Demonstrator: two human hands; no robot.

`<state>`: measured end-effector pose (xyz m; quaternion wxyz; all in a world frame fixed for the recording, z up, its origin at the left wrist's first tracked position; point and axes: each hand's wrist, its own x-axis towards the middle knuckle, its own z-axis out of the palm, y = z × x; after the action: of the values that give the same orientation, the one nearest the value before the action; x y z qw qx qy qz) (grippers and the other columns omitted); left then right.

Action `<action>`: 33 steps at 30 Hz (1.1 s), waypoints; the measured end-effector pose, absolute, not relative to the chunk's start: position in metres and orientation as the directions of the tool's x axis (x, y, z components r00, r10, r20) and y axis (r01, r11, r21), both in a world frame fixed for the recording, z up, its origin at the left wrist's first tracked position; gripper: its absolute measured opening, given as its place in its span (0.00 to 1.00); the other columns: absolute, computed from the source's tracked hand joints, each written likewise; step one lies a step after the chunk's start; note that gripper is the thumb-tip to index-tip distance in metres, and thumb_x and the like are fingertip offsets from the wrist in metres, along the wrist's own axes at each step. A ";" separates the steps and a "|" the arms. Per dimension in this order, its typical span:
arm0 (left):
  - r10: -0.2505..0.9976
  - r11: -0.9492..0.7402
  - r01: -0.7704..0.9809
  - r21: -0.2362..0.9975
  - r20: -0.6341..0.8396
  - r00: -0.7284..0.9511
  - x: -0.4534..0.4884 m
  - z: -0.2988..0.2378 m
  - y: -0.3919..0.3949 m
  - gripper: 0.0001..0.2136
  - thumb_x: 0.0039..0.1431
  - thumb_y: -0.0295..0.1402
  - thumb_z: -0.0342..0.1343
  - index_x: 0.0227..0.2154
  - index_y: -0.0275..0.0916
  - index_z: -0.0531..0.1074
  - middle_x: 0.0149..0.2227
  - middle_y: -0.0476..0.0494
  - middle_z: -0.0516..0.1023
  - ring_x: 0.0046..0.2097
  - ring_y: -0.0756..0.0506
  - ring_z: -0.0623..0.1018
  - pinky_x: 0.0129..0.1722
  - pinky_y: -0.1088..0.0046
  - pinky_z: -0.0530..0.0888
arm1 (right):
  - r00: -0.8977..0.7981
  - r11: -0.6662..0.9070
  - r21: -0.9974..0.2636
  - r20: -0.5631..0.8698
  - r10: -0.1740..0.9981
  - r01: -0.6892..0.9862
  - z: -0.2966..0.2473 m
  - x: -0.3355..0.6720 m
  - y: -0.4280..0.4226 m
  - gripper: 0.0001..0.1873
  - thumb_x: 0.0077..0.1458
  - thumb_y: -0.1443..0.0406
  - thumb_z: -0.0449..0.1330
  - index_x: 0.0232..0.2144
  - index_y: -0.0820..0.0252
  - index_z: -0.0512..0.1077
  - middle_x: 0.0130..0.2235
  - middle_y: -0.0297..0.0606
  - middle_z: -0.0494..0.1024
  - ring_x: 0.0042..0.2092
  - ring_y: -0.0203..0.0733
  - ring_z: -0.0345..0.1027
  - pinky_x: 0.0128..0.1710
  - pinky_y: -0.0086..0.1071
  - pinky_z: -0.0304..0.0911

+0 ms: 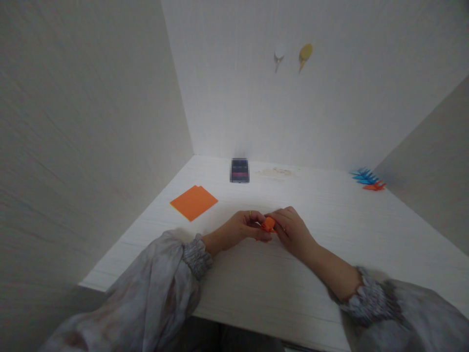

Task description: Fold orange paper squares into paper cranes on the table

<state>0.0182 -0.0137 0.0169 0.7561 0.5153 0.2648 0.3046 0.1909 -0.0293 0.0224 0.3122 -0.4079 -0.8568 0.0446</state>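
Observation:
Between my two hands is a small piece of folded orange paper (269,224), just above the white table. My left hand (244,229) pinches it from the left, thumb below and fingers above; a ring shows on one finger. From the right, my right hand (292,230) grips the same paper with bent fingers. The fingers cover part of the paper, so its full shape cannot be made out. Left of my hands lies a stack of square orange paper sheets (194,203), with a yellow edge showing underneath.
Several folded blue paper figures (364,176) and an orange one (374,186) stand at the right wall. A dark pixelated block (239,170) sits by the back wall. A white hook (279,52) and a yellow hook (305,52) are on that wall. Walls enclose the table (234,288).

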 end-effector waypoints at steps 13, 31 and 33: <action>0.745 0.283 -0.193 0.939 -0.089 0.661 0.020 0.016 -0.013 0.14 0.35 0.28 0.64 0.29 0.33 0.70 0.27 0.50 0.75 0.28 0.53 0.74 0.33 0.74 0.70 | -0.417 0.610 -0.328 0.496 0.761 0.722 0.024 0.190 -0.030 0.13 0.55 0.68 0.47 0.26 0.60 0.71 0.24 0.37 0.74 0.26 0.36 0.63 0.32 0.33 0.50; 0.754 0.280 -0.205 0.938 -0.083 0.652 0.019 0.020 -0.014 0.14 0.35 0.28 0.64 0.29 0.33 0.70 0.26 0.50 0.74 0.27 0.53 0.74 0.33 0.74 0.70 | -0.324 0.536 -0.384 0.493 0.807 0.752 0.021 0.191 -0.029 0.13 0.53 0.68 0.48 0.32 0.57 0.73 0.26 0.36 0.76 0.25 0.37 0.62 0.31 0.34 0.49; 0.750 0.289 -0.213 0.933 -0.083 0.656 0.019 0.019 -0.014 0.14 0.35 0.28 0.64 0.29 0.34 0.69 0.26 0.50 0.74 0.28 0.53 0.74 0.33 0.74 0.70 | -0.321 0.530 -0.375 0.492 0.809 0.760 0.020 0.192 -0.027 0.12 0.54 0.68 0.49 0.35 0.58 0.72 0.29 0.38 0.77 0.27 0.38 0.64 0.31 0.34 0.49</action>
<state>0.0187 -0.0138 0.0194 0.7575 0.5042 0.2663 0.3179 0.1915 -0.0273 0.0204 0.3254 -0.4831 -0.8120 0.0375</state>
